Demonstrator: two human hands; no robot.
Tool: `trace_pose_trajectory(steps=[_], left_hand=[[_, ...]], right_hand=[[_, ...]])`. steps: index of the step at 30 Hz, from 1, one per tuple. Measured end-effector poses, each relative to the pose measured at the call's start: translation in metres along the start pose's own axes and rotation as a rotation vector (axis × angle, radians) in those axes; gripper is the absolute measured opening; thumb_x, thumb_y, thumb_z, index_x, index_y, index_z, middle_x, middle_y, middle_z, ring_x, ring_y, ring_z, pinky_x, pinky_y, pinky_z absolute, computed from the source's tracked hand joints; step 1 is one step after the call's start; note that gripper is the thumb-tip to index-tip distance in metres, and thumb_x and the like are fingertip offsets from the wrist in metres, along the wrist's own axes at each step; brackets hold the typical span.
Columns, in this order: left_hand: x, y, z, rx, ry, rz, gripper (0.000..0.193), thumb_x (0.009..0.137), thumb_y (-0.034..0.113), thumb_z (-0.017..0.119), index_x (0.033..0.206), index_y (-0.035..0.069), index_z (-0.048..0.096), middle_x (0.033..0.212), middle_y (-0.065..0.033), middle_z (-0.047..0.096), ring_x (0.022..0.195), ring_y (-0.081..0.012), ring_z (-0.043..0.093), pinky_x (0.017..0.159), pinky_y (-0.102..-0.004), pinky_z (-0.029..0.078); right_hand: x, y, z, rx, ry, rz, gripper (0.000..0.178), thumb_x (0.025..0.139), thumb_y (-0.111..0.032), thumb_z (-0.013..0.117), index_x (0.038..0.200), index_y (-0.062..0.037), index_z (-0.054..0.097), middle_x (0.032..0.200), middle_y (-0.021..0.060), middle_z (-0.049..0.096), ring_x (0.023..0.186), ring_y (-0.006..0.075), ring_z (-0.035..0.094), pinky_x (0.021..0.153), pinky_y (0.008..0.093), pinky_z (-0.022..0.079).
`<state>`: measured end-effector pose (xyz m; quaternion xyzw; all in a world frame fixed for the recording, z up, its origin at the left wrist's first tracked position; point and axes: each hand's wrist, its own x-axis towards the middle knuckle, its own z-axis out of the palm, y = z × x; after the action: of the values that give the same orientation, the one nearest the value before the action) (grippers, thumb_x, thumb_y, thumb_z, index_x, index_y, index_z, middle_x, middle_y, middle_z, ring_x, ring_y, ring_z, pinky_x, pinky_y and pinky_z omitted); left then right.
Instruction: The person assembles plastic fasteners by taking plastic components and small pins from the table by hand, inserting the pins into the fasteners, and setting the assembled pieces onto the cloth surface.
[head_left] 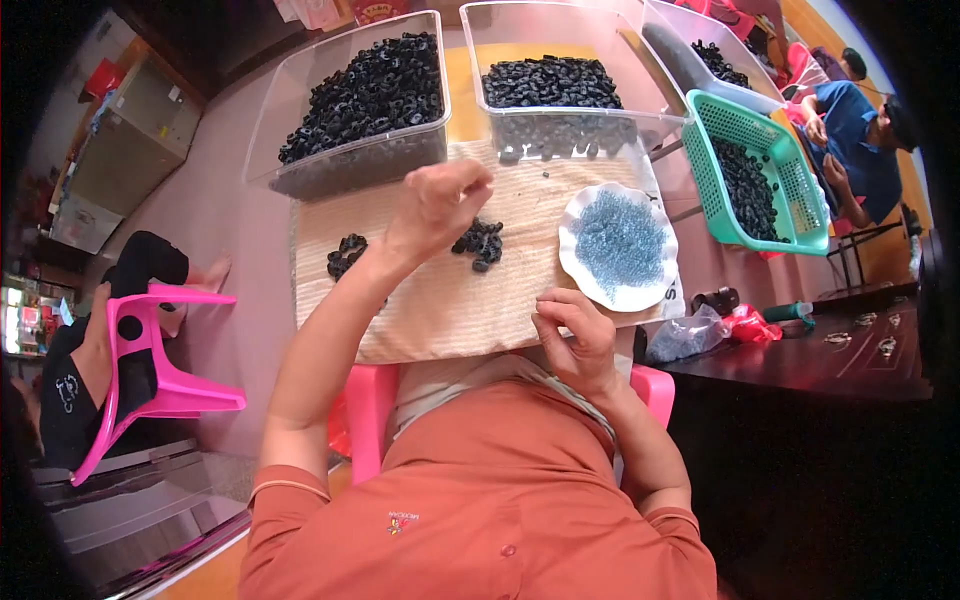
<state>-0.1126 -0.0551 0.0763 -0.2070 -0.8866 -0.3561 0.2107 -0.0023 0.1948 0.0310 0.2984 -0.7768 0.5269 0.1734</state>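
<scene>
My left hand (432,208) is raised over the table, in front of the clear bins, its fingers curled together. Whatever it may hold is hidden. Near the table's front edge, my right hand (578,338) has thumb and forefinger pinched, and anything between them is too small to make out. A pile of small black plastic parts (480,244) lies beneath and right of my left hand. Another black pile (346,257) sits left of my left forearm. Just beyond my right hand stands a white scalloped plate (574,268) heaped with tiny bluish clear pieces (622,240).
Clear bins of black parts (366,95) (553,82) stand along the far edge. A green basket (706,190) is at right, by a person in blue (858,140). At left, another person sits near a pink chair (180,400). Plastic bags (690,335) lie right of the table.
</scene>
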Motion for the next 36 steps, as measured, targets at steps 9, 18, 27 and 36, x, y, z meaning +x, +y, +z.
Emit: trace_pose_trajectory(steps=[9,18,27,36], left_hand=[[-0.010,-0.002,0.018,0.128,-0.403,-0.083,0.026,0.084,0.018,0.080,0.106,0.005,0.075,0.101,-0.0185,0.075,0.097,-0.0349,0.072,0.086,-0.0445,0.056],[-0.049,0.016,0.001,0.210,-0.326,0.179,0.014,0.083,0.017,0.078,0.092,0.009,0.072,0.091,-0.0080,0.067,0.093,-0.0298,0.066,0.080,-0.0419,0.058],[-0.083,0.014,0.012,0.290,-0.354,0.133,0.013,0.085,0.014,0.073,0.094,0.006,0.069,0.089,-0.0101,0.064,0.092,-0.0303,0.066,0.077,-0.0447,0.058],[-0.090,0.017,0.017,0.398,-0.307,0.223,0.003,0.087,0.008,0.063,0.086,0.005,0.064,0.083,-0.0101,0.060,0.080,-0.0289,0.066,0.071,-0.0424,0.057]], right_hand=[[-0.011,-0.005,0.000,0.050,-0.127,0.019,0.016,0.088,0.002,0.072,0.103,-0.0015,0.067,0.102,0.0147,0.071,0.086,0.0318,0.072,0.071,0.0378,0.057],[-0.019,-0.006,-0.015,0.020,-0.115,0.045,0.018,0.087,0.002,0.073,0.104,-0.0018,0.067,0.099,0.0161,0.072,0.085,0.0337,0.072,0.072,0.0386,0.057],[-0.019,-0.008,-0.028,-0.018,-0.121,0.058,0.018,0.087,0.004,0.073,0.103,-0.0004,0.067,0.097,0.0173,0.072,0.085,0.0339,0.072,0.073,0.0384,0.057],[-0.018,0.003,-0.081,-0.611,-0.101,0.105,0.028,0.083,-0.008,0.081,0.109,-0.0059,0.070,0.107,0.0102,0.070,0.087,0.0311,0.071,0.070,0.0397,0.058]])
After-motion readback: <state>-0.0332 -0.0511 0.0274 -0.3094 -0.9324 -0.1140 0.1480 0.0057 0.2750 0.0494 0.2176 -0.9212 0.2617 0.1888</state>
